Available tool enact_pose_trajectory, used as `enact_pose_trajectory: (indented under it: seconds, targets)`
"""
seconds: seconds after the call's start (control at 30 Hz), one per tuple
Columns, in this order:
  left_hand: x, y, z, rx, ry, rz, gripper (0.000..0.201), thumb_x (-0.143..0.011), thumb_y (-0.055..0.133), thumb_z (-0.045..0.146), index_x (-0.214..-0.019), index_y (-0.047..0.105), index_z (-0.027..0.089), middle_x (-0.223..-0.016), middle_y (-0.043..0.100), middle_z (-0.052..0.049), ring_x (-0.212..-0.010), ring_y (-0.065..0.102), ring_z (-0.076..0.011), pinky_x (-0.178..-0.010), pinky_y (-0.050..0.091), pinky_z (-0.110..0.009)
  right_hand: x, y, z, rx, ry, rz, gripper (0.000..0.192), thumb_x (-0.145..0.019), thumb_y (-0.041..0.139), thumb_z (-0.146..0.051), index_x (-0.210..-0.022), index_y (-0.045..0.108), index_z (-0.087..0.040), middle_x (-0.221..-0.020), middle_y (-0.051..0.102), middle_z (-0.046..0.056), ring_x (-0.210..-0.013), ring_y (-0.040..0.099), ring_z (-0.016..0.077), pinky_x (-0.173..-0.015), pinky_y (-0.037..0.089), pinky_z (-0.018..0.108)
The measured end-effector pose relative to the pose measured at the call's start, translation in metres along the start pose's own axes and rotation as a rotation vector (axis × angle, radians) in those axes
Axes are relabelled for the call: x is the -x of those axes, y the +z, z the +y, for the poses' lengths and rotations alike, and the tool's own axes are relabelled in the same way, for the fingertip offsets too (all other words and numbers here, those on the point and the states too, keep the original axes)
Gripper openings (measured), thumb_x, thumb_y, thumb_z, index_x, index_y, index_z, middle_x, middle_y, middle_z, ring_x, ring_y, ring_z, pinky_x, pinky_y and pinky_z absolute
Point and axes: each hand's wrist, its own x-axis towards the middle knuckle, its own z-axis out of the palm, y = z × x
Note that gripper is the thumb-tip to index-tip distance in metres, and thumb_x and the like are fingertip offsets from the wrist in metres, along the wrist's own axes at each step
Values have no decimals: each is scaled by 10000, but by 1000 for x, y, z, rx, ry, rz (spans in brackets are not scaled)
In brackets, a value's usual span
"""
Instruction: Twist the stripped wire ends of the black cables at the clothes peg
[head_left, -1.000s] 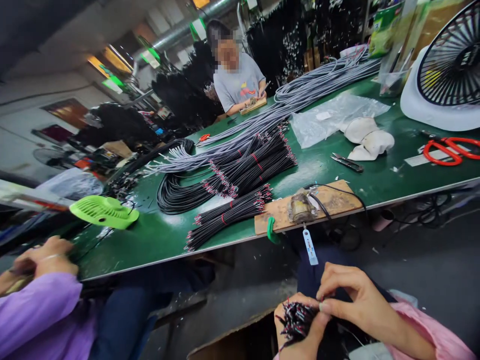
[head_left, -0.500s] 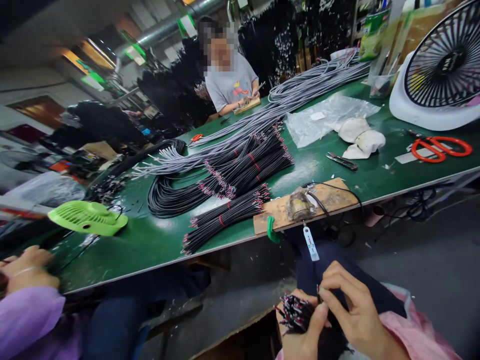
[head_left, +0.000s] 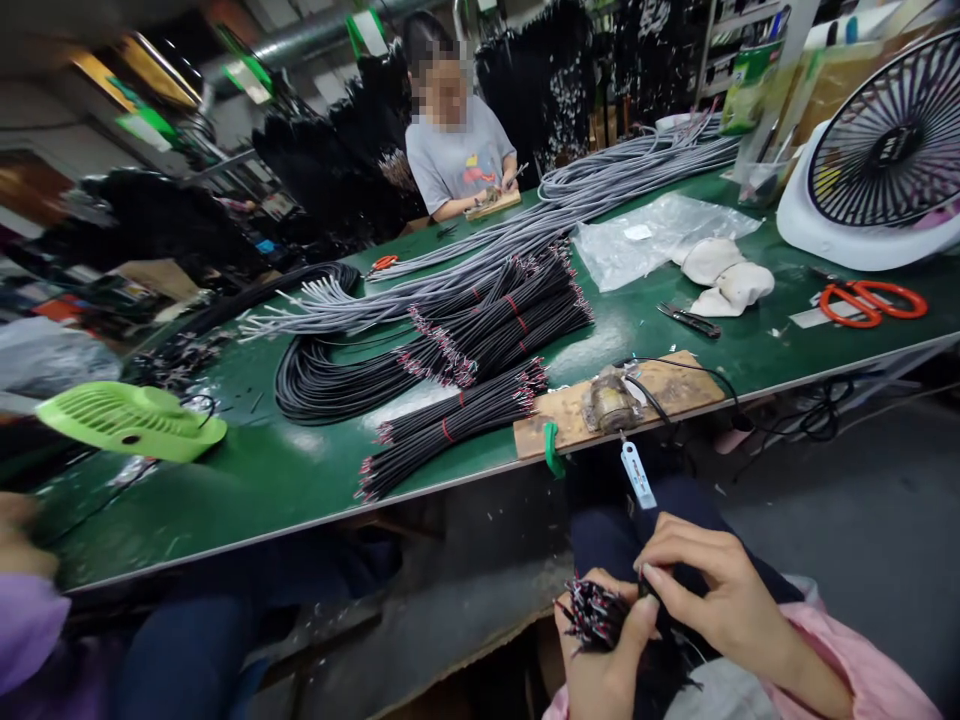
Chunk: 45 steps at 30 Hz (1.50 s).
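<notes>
My left hand (head_left: 611, 675) is closed around a thick bundle of black cables (head_left: 594, 615), whose red, white and black wire ends point up and to the left. Beside it, my right hand (head_left: 705, 572) pinches the end of a single cable between thumb and forefinger, close to my left thumb. Both hands are over my lap, below the table edge. Just above them a light blue tag-like piece (head_left: 637, 475) sticks out from a small motor (head_left: 611, 400) fixed to a wooden board (head_left: 536, 425).
On the green table (head_left: 285, 510) lie black cable bundles (head_left: 450, 420), long grey cables (head_left: 487, 245), orange-handled scissors (head_left: 874, 300), snips (head_left: 688, 320), a plastic bag (head_left: 645, 240), a white fan (head_left: 847, 230) and a green fan (head_left: 127, 415). One person sits opposite; a purple sleeve (head_left: 30, 630) is at left.
The view has shifted slightly, with the green fan and the purple sleeve now farther left. My right hand still pinches beside the bundle, its fingers slightly moved.
</notes>
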Motion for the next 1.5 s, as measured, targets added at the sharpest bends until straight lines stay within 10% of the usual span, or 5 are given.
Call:
enact_pose_trajectory:
  seconds: [0.43,0.8,1.07,1.23,1.5]
  targets:
    - [-12,18,11,-44,-33,25,239,-683,836,373,-660,701,178,-510,664,27,-460,615,-103,-521,477,-183,-18,-17,21,-34,-92,-57,161,-809,589,-60,-722,693,-147,-603,659,53,-571,557,165,-549,439,296]
    - [-18,17,3,-192,18,45,211,-656,856,316,-642,690,186,-545,655,31,-491,606,-97,-539,476,-173,-14,-10,33,-418,272,-54,107,-824,721,-195,-717,721,-182,-647,643,16,-626,564,152,-590,447,255]
    - [-20,15,7,53,-123,-71,154,-721,828,303,-735,716,198,-587,722,16,-439,635,-83,-469,489,-146,-9,-5,41,-339,-56,32,109,-916,609,-180,-824,664,-193,-710,589,23,-718,509,170,-684,400,301]
    - [-36,7,7,13,-19,-351,100,-697,829,219,-770,761,217,-663,730,-14,-523,650,-125,-506,508,-196,-11,-5,47,-864,327,-180,312,-850,683,-461,-721,640,-181,-716,516,-5,-678,482,136,-636,381,259]
    - [-45,15,18,-289,342,-217,64,-703,813,256,-712,752,237,-606,710,1,-517,615,-138,-541,451,-225,-45,-25,40,-733,542,-262,359,-870,642,-487,-753,602,-150,-718,512,-12,-693,475,131,-662,393,249]
